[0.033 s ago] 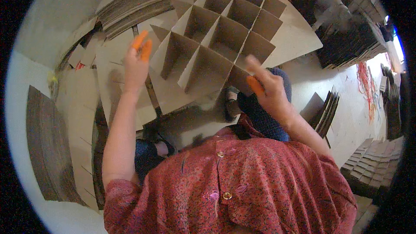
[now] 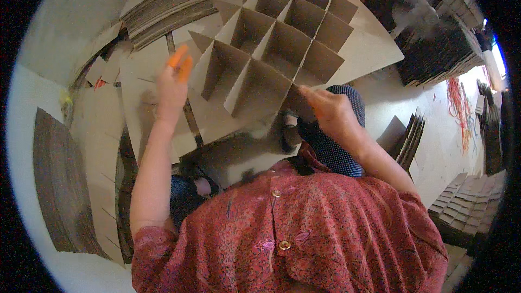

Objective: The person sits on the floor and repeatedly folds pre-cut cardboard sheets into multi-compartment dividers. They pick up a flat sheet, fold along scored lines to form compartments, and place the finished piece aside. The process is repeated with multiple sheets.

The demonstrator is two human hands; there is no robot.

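Note:
A brown cardboard divider grid (image 2: 274,49) with several open cells stands on a pale board, its near corner pointing toward me. My right hand (image 2: 334,111) is at that near corner. Its fingers are drawn together on the edge of the corner panel, slightly blurred. Left of the grid, my left hand (image 2: 173,81) hovers with fingers stretched out and holds nothing. Orange covers sit on two of its fingers. A little orange shows among the right fingers too.
Flat cardboard stacks (image 2: 168,8) lie at the back left, and another stack (image 2: 62,179) stands at the left. A dark stack (image 2: 439,49) and a fan (image 2: 415,13) are at the back right. Red strings (image 2: 458,103) lie on the floor beside slotted cardboard pieces (image 2: 469,201).
My right hand has moved down and left onto the grid's near corner, and its fingers have closed together. My left hand has dropped slightly. The grid stays in place.

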